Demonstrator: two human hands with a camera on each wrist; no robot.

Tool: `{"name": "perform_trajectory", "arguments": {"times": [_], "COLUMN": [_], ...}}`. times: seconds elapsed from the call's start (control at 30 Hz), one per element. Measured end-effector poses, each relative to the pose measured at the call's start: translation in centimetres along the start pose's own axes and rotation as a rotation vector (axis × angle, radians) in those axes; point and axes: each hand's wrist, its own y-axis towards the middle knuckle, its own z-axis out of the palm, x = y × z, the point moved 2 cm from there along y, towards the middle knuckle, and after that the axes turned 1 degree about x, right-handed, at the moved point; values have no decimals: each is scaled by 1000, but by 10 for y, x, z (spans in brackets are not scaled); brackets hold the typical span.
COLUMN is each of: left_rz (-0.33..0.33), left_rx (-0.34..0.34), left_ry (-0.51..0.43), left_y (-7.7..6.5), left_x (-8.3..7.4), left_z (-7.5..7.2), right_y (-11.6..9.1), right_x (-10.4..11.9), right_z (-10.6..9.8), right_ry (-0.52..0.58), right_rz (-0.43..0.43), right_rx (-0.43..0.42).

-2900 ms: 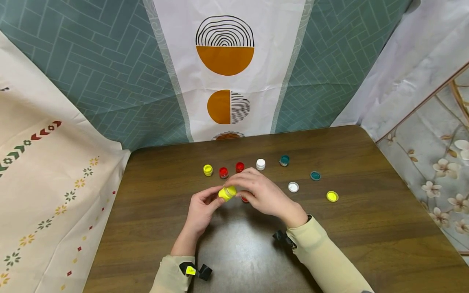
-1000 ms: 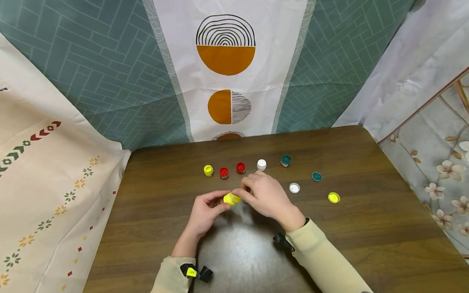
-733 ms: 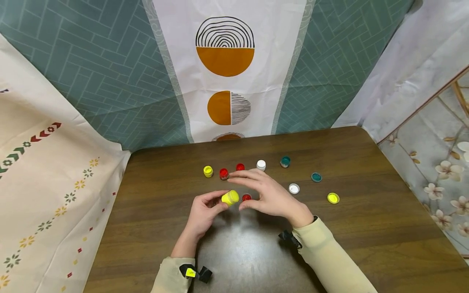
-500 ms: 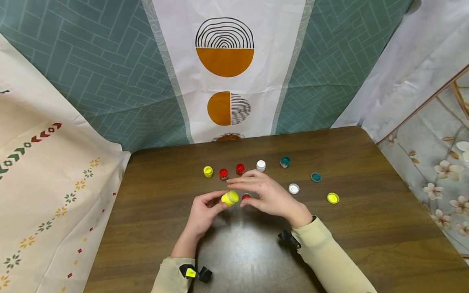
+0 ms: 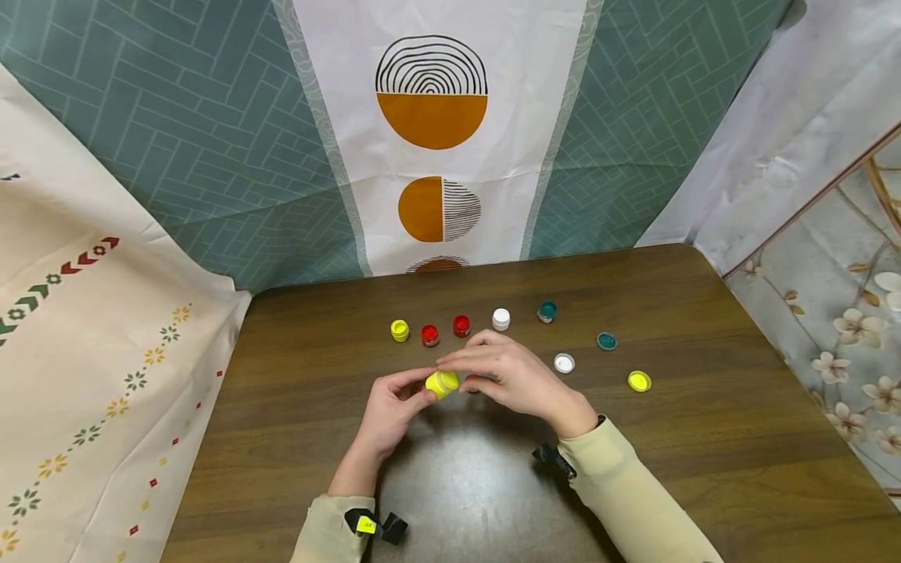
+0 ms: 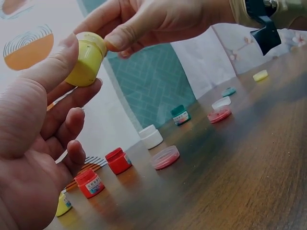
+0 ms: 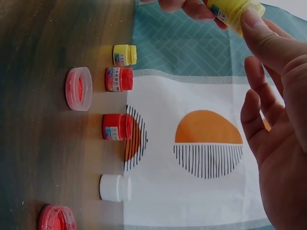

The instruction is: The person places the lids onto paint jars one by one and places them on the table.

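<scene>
My left hand [image 5: 391, 407] holds a small yellow paint jar [image 5: 440, 384] tilted above the table, pinched between thumb and fingers. The right hand [image 5: 517, 379] reaches over from the right, its thumb and fingers on the jar's lid [image 7: 250, 13]. From the left wrist, the yellow jar [image 6: 87, 64] shows with the right thumb against its upper rim. Below the right hand lies a red lid [image 6: 166, 157], mostly covered in the head view.
A row at the back holds a yellow jar [image 5: 400, 331], two red jars [image 5: 430, 336], a white jar [image 5: 500, 318] and a teal jar [image 5: 547, 312]. To the right lie a white lid [image 5: 564, 363], a teal lid [image 5: 607, 341] and a yellow lid [image 5: 639, 381]. Another red lid [image 6: 219, 114] lies nearby.
The right hand turned at the jar's lid, came off it with fingers spread, and has closed back onto it. My left hand keeps holding the jar in nearly the same place.
</scene>
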Motion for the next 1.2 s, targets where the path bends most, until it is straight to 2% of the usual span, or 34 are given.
{"name": "perform_trajectory", "arguments": {"times": [0.2,0.33,0.6,0.7,0.8,0.97,1.2], "left_rz": [-1,0,3,0,4,10,18], "left_rx": [12,20,19,12,12,17,23], "left_ry": [-14,-22,-13,-10,-11,-27,-30], "left_y": [0,0,0,1,1,0,-1], "left_x": [-2,-2,-1,-1,-1,-2,-1], "left_z": [1,1,1,2,2,1,0], "right_y": [0,0,1,0,-2,-2,1], "right_x": [-1,-1,1,0,-1,-3,1], "right_z": [1,3,4,3,0,-4,-6], "right_ry": [-29,-86,-206,-197,-132,-39,-18], "right_rz": [1,6,98,134,144,68,-50], "right_rx": [-29,-56,-45,-27,-18,5,-6]}}
